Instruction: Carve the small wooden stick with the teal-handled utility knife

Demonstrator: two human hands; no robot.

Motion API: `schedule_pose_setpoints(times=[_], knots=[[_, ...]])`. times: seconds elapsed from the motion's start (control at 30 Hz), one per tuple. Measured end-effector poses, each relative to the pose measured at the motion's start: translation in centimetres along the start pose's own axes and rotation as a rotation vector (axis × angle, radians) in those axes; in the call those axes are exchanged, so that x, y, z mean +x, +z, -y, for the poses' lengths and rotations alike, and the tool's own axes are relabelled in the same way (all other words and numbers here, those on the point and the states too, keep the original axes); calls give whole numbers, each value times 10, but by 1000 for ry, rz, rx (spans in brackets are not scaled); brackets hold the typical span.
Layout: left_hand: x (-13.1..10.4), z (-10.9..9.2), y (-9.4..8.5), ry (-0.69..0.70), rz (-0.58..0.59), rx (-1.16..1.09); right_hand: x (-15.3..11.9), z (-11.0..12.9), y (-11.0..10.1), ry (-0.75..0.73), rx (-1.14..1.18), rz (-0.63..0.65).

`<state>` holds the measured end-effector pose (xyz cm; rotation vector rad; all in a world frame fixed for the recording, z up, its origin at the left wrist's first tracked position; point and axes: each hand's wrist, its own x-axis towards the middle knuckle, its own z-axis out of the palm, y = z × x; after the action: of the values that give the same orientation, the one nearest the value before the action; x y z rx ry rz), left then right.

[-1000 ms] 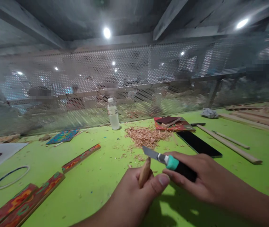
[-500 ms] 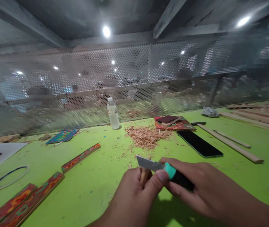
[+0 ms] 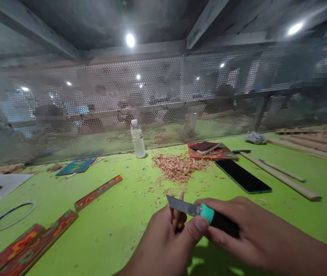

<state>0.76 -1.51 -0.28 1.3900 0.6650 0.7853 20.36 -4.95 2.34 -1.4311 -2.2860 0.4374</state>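
My left hand [image 3: 167, 237] is closed around a short wooden stick [image 3: 176, 219], whose pale tip points up and away from me. In my right hand [image 3: 238, 222] is a utility knife [image 3: 223, 223] with a black handle and a teal collar. Its blade [image 3: 183, 205] lies across the stick, pointing left. My left thumb rests against the knife near the collar. Just beyond both hands a heap of wood shavings [image 3: 177, 168] spreads on the green table [image 3: 100, 230].
A water bottle [image 3: 138, 140] stands behind the shavings. To the right lie a phone [image 3: 244, 176], a hammer [image 3: 281, 176] and wood strips [image 3: 313, 143]. Painted strips [image 3: 41, 247] and a white ring [image 3: 12, 216] are at left. A perforated metal screen [image 3: 108, 99] borders the far edge.
The knife blade has moved slightly down along the stick toward me, so more of the stick's tip shows above it. Both hands keep their hold.
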Motion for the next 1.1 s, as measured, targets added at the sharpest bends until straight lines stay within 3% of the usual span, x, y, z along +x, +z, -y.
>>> schedule_pose_setpoints(times=[0.2, 0.47, 0.67, 0.8, 0.9, 1.1], knots=[[-2, -1, 1, 32, 9, 0, -3, 3, -1, 9, -1, 23], [-2, 12, -6, 37, 0, 193, -2, 1, 7, 33, -73, -20], [0, 4, -3, 39, -37, 280, -5, -5, 14, -21, -175, -246], [-3, 4, -6, -4, -74, 325, 3, -14, 3, 71, -256, -480], [-3, 6, -10, -93, -39, 168, 9, -19, -2, 144, -204, -495], [3, 2, -16, -369, -4, -308, 16, -18, 12, 201, 95, -267]])
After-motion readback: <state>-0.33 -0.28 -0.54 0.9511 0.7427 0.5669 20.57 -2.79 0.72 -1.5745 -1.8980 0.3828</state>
